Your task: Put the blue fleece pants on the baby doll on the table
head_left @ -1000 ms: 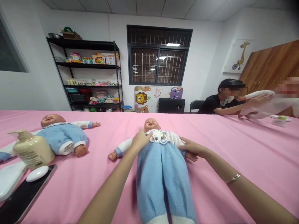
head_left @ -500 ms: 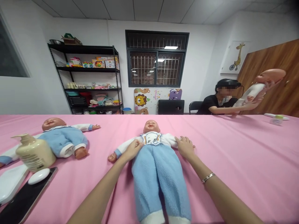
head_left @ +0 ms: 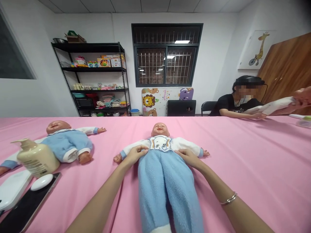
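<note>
On its back in front of me lies a baby doll (head_left: pixel 159 130), head away from me and arms spread. It wears light-blue fleece overalls (head_left: pixel 165 181) with a white elephant bib and white sleeves. My left hand (head_left: pixel 136 154) is closed, its fingers bent on the edge of the overalls at the doll's left-in-view chest side. Opposite it, my right hand (head_left: pixel 189 157) pinches the overalls at the other side, just below the bib; its fingertips are partly hidden.
A second doll (head_left: pixel 69 142) in blue lies at left, behind a beige pump bottle (head_left: pixel 39 158). Nearer are a phone (head_left: pixel 26 207), a white oval case (head_left: pixel 42 182) and a white device (head_left: pixel 14 189). Across the pink-covered table (head_left: pixel 255 168), another person (head_left: pixel 228 105) handles a doll (head_left: pixel 279 105).
My right hand has moved from the doll's sleeve inward to the overalls' side. My left hand stays near the chest. The other person's doll has been lowered toward the table.
</note>
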`<control>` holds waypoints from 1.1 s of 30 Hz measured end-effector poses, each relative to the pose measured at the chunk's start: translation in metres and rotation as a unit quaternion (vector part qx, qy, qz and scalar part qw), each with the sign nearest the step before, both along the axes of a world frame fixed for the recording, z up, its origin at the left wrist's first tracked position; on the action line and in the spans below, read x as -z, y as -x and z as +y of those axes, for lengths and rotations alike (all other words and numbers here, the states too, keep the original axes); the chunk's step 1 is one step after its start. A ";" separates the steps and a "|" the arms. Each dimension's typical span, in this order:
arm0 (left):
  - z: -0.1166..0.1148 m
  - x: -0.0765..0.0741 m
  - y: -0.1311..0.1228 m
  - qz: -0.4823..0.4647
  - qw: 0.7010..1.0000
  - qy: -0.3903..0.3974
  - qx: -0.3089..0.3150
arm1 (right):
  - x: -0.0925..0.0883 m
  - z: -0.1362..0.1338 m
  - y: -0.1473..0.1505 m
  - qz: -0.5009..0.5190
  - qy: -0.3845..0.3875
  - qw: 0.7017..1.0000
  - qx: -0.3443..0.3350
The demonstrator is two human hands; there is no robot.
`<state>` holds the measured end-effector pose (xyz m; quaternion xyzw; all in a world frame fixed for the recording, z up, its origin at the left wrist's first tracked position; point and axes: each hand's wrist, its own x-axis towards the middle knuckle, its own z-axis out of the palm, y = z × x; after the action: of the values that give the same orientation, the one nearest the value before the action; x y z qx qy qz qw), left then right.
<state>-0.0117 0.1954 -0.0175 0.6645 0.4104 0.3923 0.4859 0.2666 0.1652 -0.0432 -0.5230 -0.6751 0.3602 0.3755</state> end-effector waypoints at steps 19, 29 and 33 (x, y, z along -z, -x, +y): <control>0.003 0.002 -0.010 -0.211 0.973 0.002 -0.094 | 0.005 0.015 -0.006 0.269 -0.041 0.957 0.101; -0.007 -0.004 -0.004 0.091 0.991 -0.087 0.049 | 0.006 0.007 0.001 0.076 -0.072 0.992 0.066; -0.011 -0.010 0.000 0.122 0.982 -0.069 0.130 | -0.020 -0.016 -0.001 0.004 -0.057 0.998 -0.025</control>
<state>-0.0119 0.1846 -0.0074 0.7869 0.3486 0.2694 0.4321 0.2680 0.1493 -0.0233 -0.4826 -0.7058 0.3326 0.3979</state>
